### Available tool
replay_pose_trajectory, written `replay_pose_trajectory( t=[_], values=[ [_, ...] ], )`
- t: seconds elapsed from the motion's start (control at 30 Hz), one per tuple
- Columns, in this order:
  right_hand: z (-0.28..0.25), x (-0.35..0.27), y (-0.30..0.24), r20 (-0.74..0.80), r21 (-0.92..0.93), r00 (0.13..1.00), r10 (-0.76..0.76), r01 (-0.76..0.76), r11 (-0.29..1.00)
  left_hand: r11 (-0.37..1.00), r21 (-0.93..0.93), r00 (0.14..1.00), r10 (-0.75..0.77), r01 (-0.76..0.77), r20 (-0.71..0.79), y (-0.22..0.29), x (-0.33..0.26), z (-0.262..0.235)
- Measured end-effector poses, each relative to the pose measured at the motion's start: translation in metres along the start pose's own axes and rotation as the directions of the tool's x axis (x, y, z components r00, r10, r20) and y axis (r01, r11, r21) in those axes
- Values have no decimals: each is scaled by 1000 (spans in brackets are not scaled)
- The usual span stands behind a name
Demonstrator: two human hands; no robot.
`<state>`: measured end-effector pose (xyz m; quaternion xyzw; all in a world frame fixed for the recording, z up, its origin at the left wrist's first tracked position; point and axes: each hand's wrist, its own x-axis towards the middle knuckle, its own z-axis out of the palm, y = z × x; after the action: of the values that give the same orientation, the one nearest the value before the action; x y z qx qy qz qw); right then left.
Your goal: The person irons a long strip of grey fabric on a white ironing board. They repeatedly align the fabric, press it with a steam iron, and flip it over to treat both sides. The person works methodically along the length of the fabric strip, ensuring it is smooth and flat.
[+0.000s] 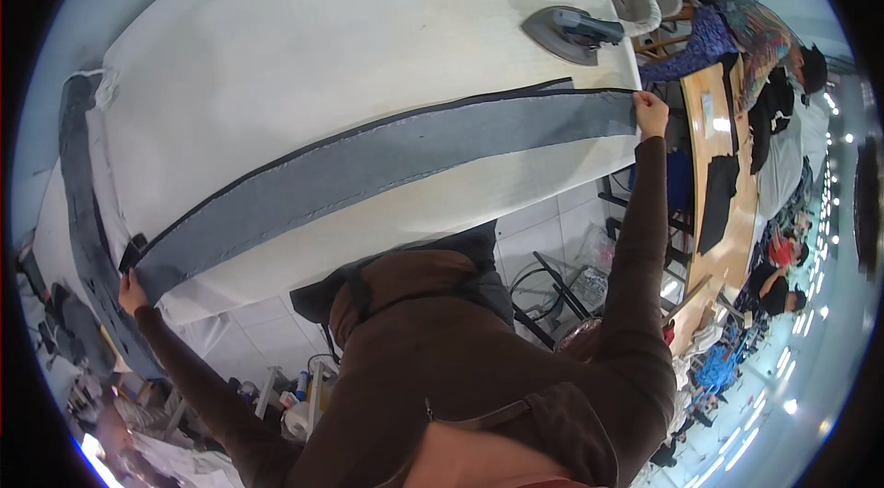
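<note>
1. Left hand [132, 293]: fingers closed in a pinch on the left end of the long grey strip [368, 163], at the table's near-left corner. A steady, light grip would serve best here; too hard a pull could skew the cloth.
2. Between the hands, the grey strip runs in one span along the near side of the white padded table [322, 37], its dark band [354, 126] on the far edge. To lie well, it would want even tension and both long edges free of ripples; the curve seen may owe much to the lens.
3. Right hand [651, 115]: clamped on the strip's right end, at the table's right edge. Matching the other hand's pull seems the main care, with the fingers well away from the iron [573, 33] lying beyond the strip.
4. Hard to make out, from the left: the small dark piece [134, 251] by the left hand, whether joined to the strip or loose.
5. Mid-span, I cannot tell whether the cloth touches the table throughout or hangs slightly above it. The underside is hidden.
6. At the right, the fist covers the strip's very end, and a dark flap [558, 84] behind the band has no clear lower edge.
</note>
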<state>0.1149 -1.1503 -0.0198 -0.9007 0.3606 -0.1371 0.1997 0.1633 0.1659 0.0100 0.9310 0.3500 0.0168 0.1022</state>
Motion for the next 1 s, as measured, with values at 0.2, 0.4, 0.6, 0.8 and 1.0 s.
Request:
replay_pose_trajectory(
  t=[0.2,0.4,0.6,0.8,1.0],
  values=[
    [-4,-12,8,240,300,968,78,-151,942,978,-205,999,35,-29,25,16,-10,-8],
    [-5,-24,20,356,509,914,194,-364,780,889,-454,992,-2,61,128,41,-31,-12],
    [3,-30,31,355,589,916,187,-374,716,893,-446,986,12,64,166,57,-40,-21],
    [2,-33,33,361,628,916,173,-376,681,867,-470,980,-94,167,175,37,-39,-17],
    [2,-34,34,345,641,904,254,-425,639,702,-660,962,-150,267,229,10,-38,-6]
  ],
)
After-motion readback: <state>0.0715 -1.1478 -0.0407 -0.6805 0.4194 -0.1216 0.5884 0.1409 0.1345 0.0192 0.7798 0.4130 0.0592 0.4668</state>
